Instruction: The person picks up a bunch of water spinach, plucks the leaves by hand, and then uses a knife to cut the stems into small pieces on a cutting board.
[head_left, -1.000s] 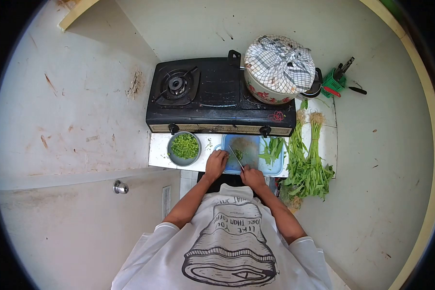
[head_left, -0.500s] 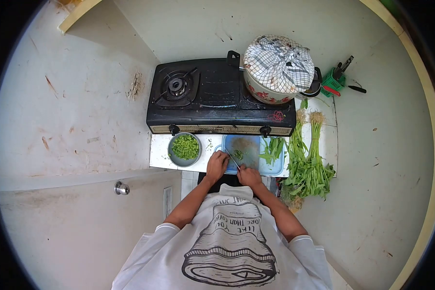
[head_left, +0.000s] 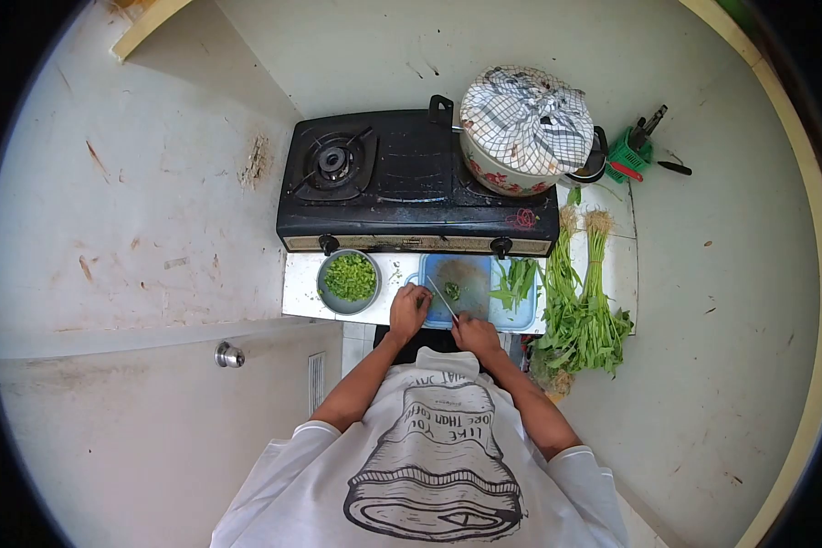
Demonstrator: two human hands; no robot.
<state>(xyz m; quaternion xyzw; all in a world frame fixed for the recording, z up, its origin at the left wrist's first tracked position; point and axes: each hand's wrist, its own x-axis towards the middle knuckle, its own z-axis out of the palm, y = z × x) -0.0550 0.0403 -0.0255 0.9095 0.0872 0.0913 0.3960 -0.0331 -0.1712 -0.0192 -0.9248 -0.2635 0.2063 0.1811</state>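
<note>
My right hand [head_left: 471,332] is closed around the handle of a knife [head_left: 442,296], its blade slanting up and left over the blue cutting board [head_left: 475,270]. Beside the blade, at the board's left edge, my left hand [head_left: 409,309] is curled with the fingers together; whatever they hold is hidden. A small heap of cut greens [head_left: 452,291] lies just right of the blade. Longer green leaves [head_left: 517,281] rest on the board's right side. Left of my left hand stands a grey bowl [head_left: 323,297] filled with chopped greens [head_left: 350,276].
Behind the board is a black two-burner stove [head_left: 411,219], bearing a cloth-topped pot [head_left: 511,179] on its right. Bunches of leafy greens with roots [head_left: 595,310] lie on the counter's right. A green basket [head_left: 626,157] with utensils is against the wall.
The knife blade has shifted slightly, and my right hand has moved a little toward me. The heap of cut greens looks slightly different in shape. My left hand stays nearly in place.
</note>
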